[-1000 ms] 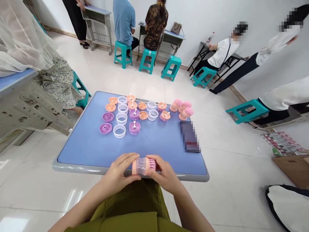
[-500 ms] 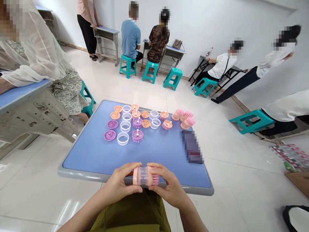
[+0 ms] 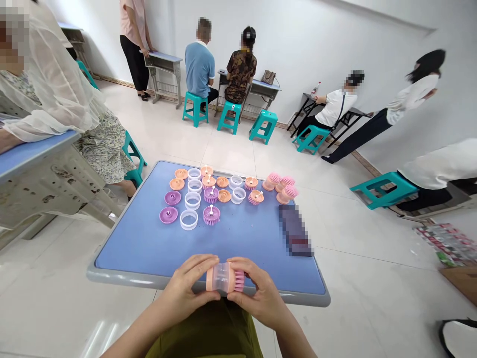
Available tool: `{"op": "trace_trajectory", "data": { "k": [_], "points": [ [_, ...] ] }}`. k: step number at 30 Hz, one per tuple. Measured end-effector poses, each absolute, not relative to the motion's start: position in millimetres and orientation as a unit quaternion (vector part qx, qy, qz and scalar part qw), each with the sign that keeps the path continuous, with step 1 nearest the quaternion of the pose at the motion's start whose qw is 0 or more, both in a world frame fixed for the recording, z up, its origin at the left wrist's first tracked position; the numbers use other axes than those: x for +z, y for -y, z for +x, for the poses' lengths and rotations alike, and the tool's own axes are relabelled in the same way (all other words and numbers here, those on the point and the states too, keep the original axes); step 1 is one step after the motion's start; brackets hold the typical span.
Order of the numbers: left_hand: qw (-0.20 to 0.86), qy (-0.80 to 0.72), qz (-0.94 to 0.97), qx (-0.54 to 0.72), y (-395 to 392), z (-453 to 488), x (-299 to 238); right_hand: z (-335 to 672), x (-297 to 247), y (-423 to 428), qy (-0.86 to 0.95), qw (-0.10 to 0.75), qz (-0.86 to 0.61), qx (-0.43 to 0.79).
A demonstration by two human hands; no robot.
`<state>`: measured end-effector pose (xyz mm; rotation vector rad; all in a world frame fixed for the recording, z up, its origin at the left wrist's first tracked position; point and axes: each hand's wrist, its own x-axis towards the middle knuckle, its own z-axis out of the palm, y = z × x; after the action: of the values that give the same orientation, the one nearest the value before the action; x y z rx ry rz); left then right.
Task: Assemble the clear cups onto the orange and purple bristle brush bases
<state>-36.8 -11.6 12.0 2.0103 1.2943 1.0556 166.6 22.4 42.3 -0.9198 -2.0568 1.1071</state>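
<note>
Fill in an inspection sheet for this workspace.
Surface: blue tabletop.
Job's things: one held brush, lying sideways; on the tabletop, orange caps, purple caps, clear rings and bristle heads in rough rows; three more brushes near the far right corner, bristles up.
Clutter: dark item near the right edge, too pixelated to identify.
Hands: left hand grips the held brush's orange end; right hand grips its bristle end.
Cables: nothing seen.
Surroundings: people, desks, teal stools.

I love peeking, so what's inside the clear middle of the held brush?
Pale streaks show through the clear middle of the brush; I can't tell if they're parts or shine. Its orange ends hide what's inside them.
</note>
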Motion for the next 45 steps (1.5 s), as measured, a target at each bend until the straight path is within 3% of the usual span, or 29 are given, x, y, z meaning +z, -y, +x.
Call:
{"op": "trace_trajectory", "data": {
  "k": [6,19,31,45],
  "points": [
    [0.183,-0.444,0.777,0.408,13,-37,5,166,41,-22,0.765,0.266,-0.398,0.431],
    [0.352,-0.467,0.703,0.405,13,-42,11,167,37,-25,0.811,0.319,-0.29,0.395],
    [0.138,-0.452,0.779,0.412,14,-37,10,166,41,-22,0.8,0.278,-0.348,0.403],
    [0.222,-0.456,0.786,0.354,14,-39,18,166,47,-24,0.736,0.21,-0.411,0.495]
  ]
}}
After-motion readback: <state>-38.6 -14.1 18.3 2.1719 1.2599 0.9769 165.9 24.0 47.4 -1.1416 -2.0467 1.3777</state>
